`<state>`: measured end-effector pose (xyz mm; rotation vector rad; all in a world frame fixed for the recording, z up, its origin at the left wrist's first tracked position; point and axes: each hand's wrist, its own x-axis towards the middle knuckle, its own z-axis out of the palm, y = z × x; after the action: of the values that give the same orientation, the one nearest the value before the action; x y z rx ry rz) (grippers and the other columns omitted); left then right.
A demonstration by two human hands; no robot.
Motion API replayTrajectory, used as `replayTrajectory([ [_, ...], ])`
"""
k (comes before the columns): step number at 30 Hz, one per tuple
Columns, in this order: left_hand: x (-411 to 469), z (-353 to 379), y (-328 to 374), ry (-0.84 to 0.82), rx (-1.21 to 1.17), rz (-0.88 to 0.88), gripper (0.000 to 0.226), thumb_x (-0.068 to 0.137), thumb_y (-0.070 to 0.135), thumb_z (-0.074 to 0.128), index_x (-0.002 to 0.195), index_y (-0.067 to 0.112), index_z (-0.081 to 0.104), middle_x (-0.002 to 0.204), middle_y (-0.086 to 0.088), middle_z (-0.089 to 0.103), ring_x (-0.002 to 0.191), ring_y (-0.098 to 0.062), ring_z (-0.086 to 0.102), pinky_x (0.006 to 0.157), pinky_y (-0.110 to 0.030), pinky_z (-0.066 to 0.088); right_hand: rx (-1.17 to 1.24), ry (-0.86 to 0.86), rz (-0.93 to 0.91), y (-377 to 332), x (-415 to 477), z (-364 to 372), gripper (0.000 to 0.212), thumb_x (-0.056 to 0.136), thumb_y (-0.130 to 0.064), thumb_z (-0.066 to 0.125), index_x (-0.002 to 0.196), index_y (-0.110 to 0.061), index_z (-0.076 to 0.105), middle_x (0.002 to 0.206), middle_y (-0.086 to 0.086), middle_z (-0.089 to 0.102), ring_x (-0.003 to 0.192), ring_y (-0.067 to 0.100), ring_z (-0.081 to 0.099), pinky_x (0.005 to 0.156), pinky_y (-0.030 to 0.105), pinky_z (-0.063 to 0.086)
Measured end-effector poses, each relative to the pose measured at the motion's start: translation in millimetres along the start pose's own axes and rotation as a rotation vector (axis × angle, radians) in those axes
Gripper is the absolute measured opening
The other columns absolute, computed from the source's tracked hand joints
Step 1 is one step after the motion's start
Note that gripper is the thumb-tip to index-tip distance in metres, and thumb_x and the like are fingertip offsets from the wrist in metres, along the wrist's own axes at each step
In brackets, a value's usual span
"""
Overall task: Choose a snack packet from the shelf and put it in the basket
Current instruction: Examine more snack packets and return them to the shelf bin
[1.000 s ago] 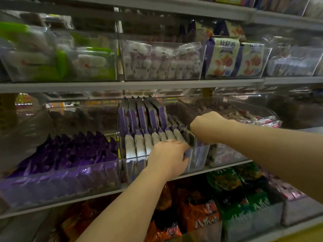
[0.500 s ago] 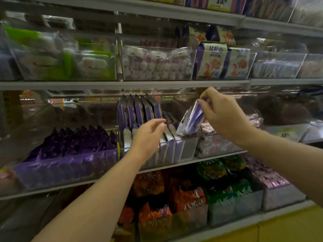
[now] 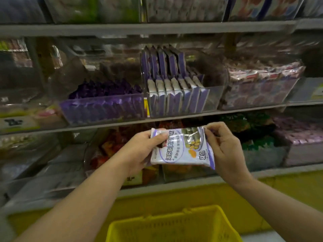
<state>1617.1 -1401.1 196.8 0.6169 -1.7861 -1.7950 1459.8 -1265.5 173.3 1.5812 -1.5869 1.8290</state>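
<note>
A white and purple snack packet (image 3: 181,147) is held flat in front of the lower shelf, its printed face toward me. My left hand (image 3: 139,151) grips its left end and my right hand (image 3: 225,149) pinches its upper right corner. A yellow basket (image 3: 174,226) sits below the hands at the bottom of the view. The clear bin (image 3: 178,95) on the middle shelf holds several more packets of the same kind, standing in rows.
A bin of purple packets (image 3: 103,103) sits left of the clear bin, and a bin of pink-white packets (image 3: 258,88) to its right. The lowest shelf holds orange packets (image 3: 111,149) and green packets (image 3: 253,142). A yellow base (image 3: 288,189) runs under the shelves.
My right hand drew a packet out of the middle-shelf bin and brought it down. My left hand left the bin and took the packet's left end. The view tilted down, showing the basket.
</note>
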Motion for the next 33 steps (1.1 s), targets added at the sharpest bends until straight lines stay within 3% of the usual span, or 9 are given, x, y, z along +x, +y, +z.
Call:
replayTrajectory([
  [3,-8.5,-15.6,-38.6,0.093,0.040,-0.010,0.027,0.089,0.021,0.065,0.115,0.016,0.066,0.100,-0.008,0.075,0.095,-0.027,0.071,0.091,-0.051,0.053,-0.037,-0.195,0.192,22.6,-23.2,10.8,0.021,0.099,-0.017,0.050,0.083,-0.029,0.058,0.068,-0.003,0.066,0.062,0.009,0.062,0.056,0.032,0.052],
  [6,-11.6,-23.4,-66.0,0.181,0.272,0.079,0.037,0.084,0.022,0.073,0.119,0.020,0.063,0.091,0.006,0.075,0.085,-0.010,0.072,0.075,-0.030,0.058,-0.027,-0.270,0.319,40.3,-34.8,15.4,0.032,0.098,-0.033,0.046,0.083,-0.015,0.067,0.078,0.003,0.069,0.078,0.019,0.066,0.077,0.050,0.052],
  [9,-11.1,-16.8,-85.1,0.065,0.511,0.075,0.046,0.077,0.026,0.079,0.116,0.037,0.056,0.085,0.016,0.073,0.076,0.002,0.069,0.061,-0.015,0.053,0.044,-0.325,0.421,48.7,-41.5,23.3,0.029,0.089,-0.045,0.053,0.088,-0.022,0.070,0.085,-0.003,0.072,0.085,0.011,0.067,0.083,0.038,0.055],
  [14,-7.2,3.6,-101.3,0.024,0.582,0.148,0.056,0.073,0.024,0.081,0.115,0.041,0.048,0.093,0.011,0.062,0.075,-0.007,0.067,0.070,-0.032,0.059,0.220,-0.616,0.605,49.4,-63.7,48.6,0.019,0.087,-0.037,0.064,0.096,-0.022,0.073,0.088,-0.005,0.076,0.086,0.006,0.071,0.072,0.016,0.052],
  [18,-9.9,6.8,-107.6,0.047,0.628,0.212,0.052,0.066,0.035,0.081,0.101,0.049,0.044,0.087,0.013,0.050,0.064,-0.004,0.057,0.057,-0.022,0.047,0.312,-0.579,0.672,45.3,-68.6,53.7,0.028,0.079,-0.044,0.066,0.085,-0.018,0.074,0.083,0.004,0.075,0.078,0.013,0.071,0.069,0.022,0.056],
  [22,-12.9,1.2,-107.7,0.113,0.462,0.180,0.050,0.064,0.040,0.084,0.099,0.046,0.050,0.092,0.012,0.058,0.068,-0.009,0.067,0.059,-0.020,0.052,0.385,-0.467,0.776,45.8,-71.5,55.1,0.030,0.081,-0.040,0.068,0.085,-0.011,0.072,0.082,0.013,0.075,0.078,0.027,0.073,0.076,0.040,0.058],
  [25,-17.0,1.8,-109.4,0.226,0.375,0.163,0.028,0.075,0.029,0.079,0.095,0.035,0.060,0.087,0.012,0.067,0.070,-0.003,0.064,0.060,-0.016,0.050,0.502,-0.305,0.900,43.7,-74.6,53.8,0.046,0.068,-0.047,0.070,0.089,-0.006,0.070,0.086,0.017,0.075,0.081,0.032,0.073,0.080,0.046,0.057],
  [28,-25.4,14.4,-112.4,0.223,0.050,-0.005,0.007,0.083,0.027,0.070,0.088,0.023,0.068,0.079,0.006,0.074,0.071,-0.005,0.069,0.055,-0.015,0.049,0.564,-0.224,0.968,40.9,-80.2,52.6,0.045,0.067,-0.046,0.071,0.091,-0.009,0.071,0.091,0.018,0.075,0.086,0.034,0.073,0.083,0.047,0.057],
  [33,-31.2,27.0,-107.9,0.230,-0.311,-0.151,0.017,0.087,0.024,0.066,0.099,0.012,0.070,0.084,-0.008,0.076,0.068,-0.014,0.072,0.051,-0.020,0.051,0.714,-0.184,1.119,31.5,-81.6,53.3,0.042,0.080,-0.028,0.066,0.107,0.004,0.065,0.101,0.026,0.071,0.098,0.040,0.069,0.090,0.051,0.054],
])
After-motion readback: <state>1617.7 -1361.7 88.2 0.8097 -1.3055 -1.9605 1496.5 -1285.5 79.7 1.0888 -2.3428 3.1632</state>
